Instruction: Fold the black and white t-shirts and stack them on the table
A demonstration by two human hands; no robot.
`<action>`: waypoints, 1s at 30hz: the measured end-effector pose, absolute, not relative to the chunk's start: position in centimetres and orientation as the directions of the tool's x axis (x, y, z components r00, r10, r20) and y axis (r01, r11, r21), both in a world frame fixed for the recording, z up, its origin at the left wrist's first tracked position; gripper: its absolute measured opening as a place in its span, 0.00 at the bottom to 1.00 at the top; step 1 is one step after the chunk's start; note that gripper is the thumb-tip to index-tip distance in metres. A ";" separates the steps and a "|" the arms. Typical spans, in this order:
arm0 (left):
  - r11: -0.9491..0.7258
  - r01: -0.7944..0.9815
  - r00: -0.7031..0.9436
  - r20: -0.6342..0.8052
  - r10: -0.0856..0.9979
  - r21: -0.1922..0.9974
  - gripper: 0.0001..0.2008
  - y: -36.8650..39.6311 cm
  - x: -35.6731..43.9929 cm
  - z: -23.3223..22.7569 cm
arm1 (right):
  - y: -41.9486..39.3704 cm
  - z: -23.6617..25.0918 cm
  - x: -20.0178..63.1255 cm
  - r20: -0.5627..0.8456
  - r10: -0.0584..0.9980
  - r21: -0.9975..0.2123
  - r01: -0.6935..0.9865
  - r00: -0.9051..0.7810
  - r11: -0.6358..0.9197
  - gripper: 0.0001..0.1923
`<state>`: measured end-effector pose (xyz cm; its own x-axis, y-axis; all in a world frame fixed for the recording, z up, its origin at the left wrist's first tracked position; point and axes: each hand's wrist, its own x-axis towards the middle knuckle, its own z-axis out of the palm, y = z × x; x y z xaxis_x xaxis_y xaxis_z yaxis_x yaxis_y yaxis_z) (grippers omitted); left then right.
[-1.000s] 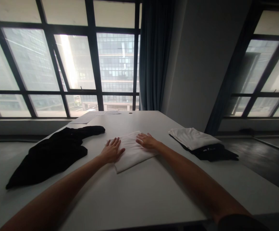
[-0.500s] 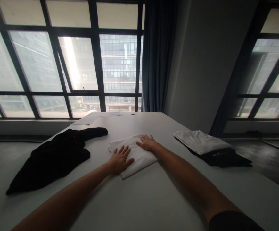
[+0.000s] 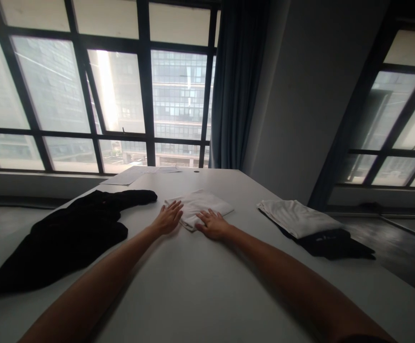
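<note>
Your right hand and left hand lie flat, fingers spread, gripping nothing, on the near edge of the folded white cloth at mid-table. A black garment lies left; stacked white and black clothes right; papers beyond.

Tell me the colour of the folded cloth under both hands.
White, plain. The folded cloth shows best in the head view, against the pale table.

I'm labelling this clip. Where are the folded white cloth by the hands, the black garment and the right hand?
folded white cloth [image 3: 203,204], head view, its upper middle.
black garment [image 3: 67,238], head view, its middle.
right hand [image 3: 212,226], head view, back of the hand.
</note>
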<state>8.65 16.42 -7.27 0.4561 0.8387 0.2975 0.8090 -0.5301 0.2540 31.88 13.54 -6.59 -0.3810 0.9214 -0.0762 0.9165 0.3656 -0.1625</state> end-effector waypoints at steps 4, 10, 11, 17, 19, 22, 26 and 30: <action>-0.525 0.818 0.475 0.238 0.847 0.235 0.29 15.4 6.7 -8.0 | 19.3 -6.4 36.7 -0.095 0.967 -0.137 0.965 -0.236 0.222 0.40; -0.467 0.846 0.435 0.173 0.883 0.256 0.30 14.0 5.9 -9.0 | 25.6 -6.9 44.8 -0.030 0.998 -0.048 0.998 0.049 -0.051 0.35; -0.466 0.850 0.431 0.182 0.884 0.247 0.29 13.9 6.0 -9.0 | 26.2 -6.8 46.0 -0.023 0.996 -0.029 0.996 0.089 -0.090 0.34; -0.457 0.863 0.413 0.222 0.883 0.216 0.28 13.8 6.4 -8.7 | 28.0 -5.2 50.7 -0.019 0.962 0.057 0.961 0.273 -0.272 0.24; -0.462 0.860 0.414 0.234 0.880 0.216 0.28 13.7 6.4 -8.7 | 28.2 -4.7 51.5 -0.016 0.947 0.086 0.944 0.320 -0.318 0.22; -0.457 0.861 0.408 0.233 0.883 0.224 0.28 13.6 6.3 -8.6 | 28.2 -4.0 51.8 -0.004 0.930 0.131 0.922 0.368 -0.365 0.18; -0.448 0.866 0.404 0.217 0.889 0.222 0.27 13.5 6.3 -8.5 | 26.8 -4.0 49.4 0.048 0.928 0.202 0.906 0.370 -0.371 0.21; -0.454 0.869 0.406 0.239 0.882 0.197 0.23 13.6 6.6 -8.7 | 23.4 -5.4 43.8 0.089 0.990 0.248 0.961 0.107 -0.126 0.30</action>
<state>6.57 13.61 -8.73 0.4064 0.8820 0.2387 0.8691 -0.4538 0.1969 43.77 23.43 -5.44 0.1066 0.9903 0.0886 0.9607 -0.1256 0.2475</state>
